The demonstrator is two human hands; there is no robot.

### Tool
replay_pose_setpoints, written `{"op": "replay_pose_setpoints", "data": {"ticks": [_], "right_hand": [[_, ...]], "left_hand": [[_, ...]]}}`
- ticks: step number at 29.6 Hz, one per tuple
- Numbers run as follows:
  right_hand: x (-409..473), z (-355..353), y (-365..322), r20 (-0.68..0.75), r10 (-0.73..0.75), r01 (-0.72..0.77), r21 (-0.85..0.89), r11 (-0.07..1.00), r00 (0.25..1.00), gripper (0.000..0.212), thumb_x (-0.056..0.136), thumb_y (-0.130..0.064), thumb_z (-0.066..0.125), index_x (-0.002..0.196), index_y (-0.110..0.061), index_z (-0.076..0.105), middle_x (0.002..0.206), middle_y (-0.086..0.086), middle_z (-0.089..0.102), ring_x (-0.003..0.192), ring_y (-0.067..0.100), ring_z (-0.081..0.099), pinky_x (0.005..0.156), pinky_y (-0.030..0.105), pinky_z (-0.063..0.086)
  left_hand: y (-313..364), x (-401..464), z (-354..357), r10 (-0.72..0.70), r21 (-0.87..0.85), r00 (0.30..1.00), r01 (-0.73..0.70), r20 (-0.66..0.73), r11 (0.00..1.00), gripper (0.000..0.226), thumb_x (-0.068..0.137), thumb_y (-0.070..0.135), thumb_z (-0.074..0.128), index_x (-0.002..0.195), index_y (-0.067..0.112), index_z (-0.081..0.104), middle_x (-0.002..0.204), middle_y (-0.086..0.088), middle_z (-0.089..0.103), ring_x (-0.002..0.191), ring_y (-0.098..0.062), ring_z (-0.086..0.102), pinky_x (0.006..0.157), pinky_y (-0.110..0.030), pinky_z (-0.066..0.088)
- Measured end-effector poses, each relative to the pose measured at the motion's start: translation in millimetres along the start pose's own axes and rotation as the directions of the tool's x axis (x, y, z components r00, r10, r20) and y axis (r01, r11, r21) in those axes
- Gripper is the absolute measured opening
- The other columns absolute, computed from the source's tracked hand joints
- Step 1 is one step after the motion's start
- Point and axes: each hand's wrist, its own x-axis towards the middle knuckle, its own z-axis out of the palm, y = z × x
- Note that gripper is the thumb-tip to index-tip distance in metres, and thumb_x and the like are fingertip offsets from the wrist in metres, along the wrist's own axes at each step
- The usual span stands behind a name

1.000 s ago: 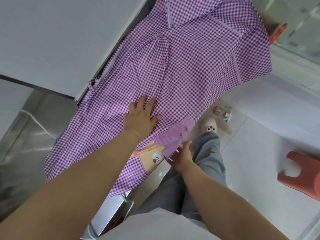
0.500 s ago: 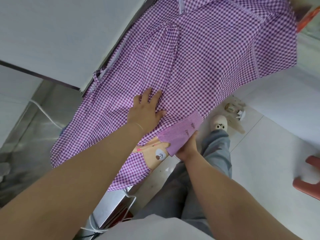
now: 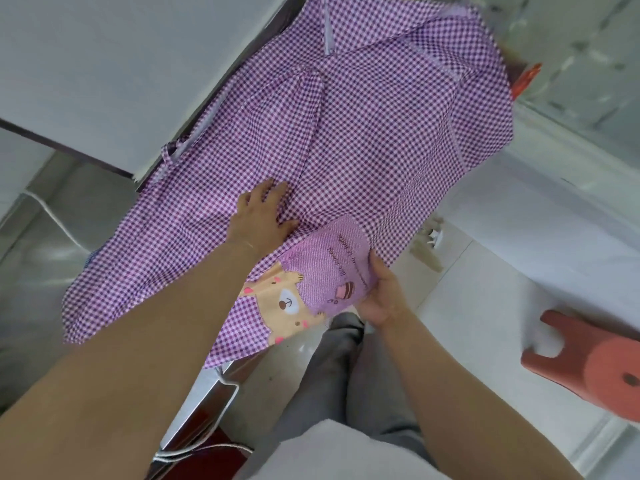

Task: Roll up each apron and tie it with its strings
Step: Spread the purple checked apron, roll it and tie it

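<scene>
A purple-and-white checked apron (image 3: 363, 133) lies spread over a work surface, its near edge hanging over the front. A lilac pocket (image 3: 332, 265) with a bear picture (image 3: 284, 303) shows on the near part. My left hand (image 3: 259, 216) presses flat on the cloth just beyond the pocket. My right hand (image 3: 381, 289) grips the pocket's right edge, thumb on top and fingers under the cloth. A knotted apron string (image 3: 169, 155) lies at the apron's left edge, and a pale strap (image 3: 327, 36) runs near the top.
A white counter top (image 3: 104, 64) lies to the left of the apron, with a steel surface (image 3: 41, 254) below it. A red plastic stool (image 3: 588, 362) stands on the tiled floor at right. My grey trouser leg (image 3: 346, 375) is below. A white cable (image 3: 207, 427) hangs beside the cabinet.
My right hand has taken hold of the pocket edge and pulled it up and toward me, exposing more of the pocket and bear. My left hand stays pressed on the cloth.
</scene>
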Motion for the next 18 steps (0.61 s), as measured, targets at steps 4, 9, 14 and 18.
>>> {"op": "replay_pose_setpoints", "data": {"ticks": [4, 9, 14, 18], "right_hand": [[-26, 14, -11, -0.155, -0.175, 0.168, -0.058, 0.984, 0.972, 0.058, 0.085, -0.033, 0.067, 0.136, -0.009, 0.051, 0.134, 0.014, 0.058, 0.122, 0.035, 0.055, 0.108, 0.056, 0.037], [-65, 50, -22, -0.308, -0.556, 0.401, -0.443, 0.802, 0.772, 0.007, 0.095, -0.019, 0.052, 0.099, -0.024, 0.053, 0.107, -0.005, 0.06, 0.092, 0.011, 0.057, 0.078, 0.026, 0.049], [-80, 89, -28, -0.194, -0.777, 0.428, -0.742, 0.515, 0.599, 0.058, 0.092, -0.015, 0.055, 0.142, -0.007, 0.028, 0.129, -0.001, 0.048, 0.114, 0.018, 0.048, 0.096, 0.028, 0.035], [-78, 113, -48, -0.021, -0.855, 0.505, -0.799, 0.326, 0.519, 0.073, 0.09, -0.007, 0.053, 0.149, -0.017, 0.012, 0.148, 0.008, 0.037, 0.126, 0.021, 0.048, 0.107, 0.034, 0.042]], "left_hand": [[17, -57, 9, 0.201, 0.025, 0.777, -0.232, -0.596, 0.972, 0.042, 0.101, 0.045, 0.035, 0.118, 0.01, 0.052, 0.126, -0.013, 0.049, 0.109, -0.031, 0.048, 0.088, -0.048, 0.044], [53, -159, 71, 0.477, 0.164, 0.785, -0.45, -0.395, 0.878, 0.06, 0.083, 0.065, 0.05, 0.116, 0.015, 0.051, 0.122, -0.008, 0.05, 0.105, -0.03, 0.05, 0.085, -0.045, 0.043], [51, -168, 79, -0.01, -0.071, 0.968, -0.008, -0.253, 0.997, 0.047, 0.071, 0.006, 0.064, 0.117, 0.014, 0.054, 0.11, -0.008, 0.061, 0.086, -0.033, 0.064, 0.065, -0.042, 0.054], [17, -162, 48, -0.228, -0.277, 0.944, 0.159, -0.237, 0.948, 0.037, 0.075, -0.004, 0.066, 0.107, 0.014, 0.069, 0.103, -0.008, 0.064, 0.067, -0.032, 0.063, 0.05, -0.033, 0.045]]}}
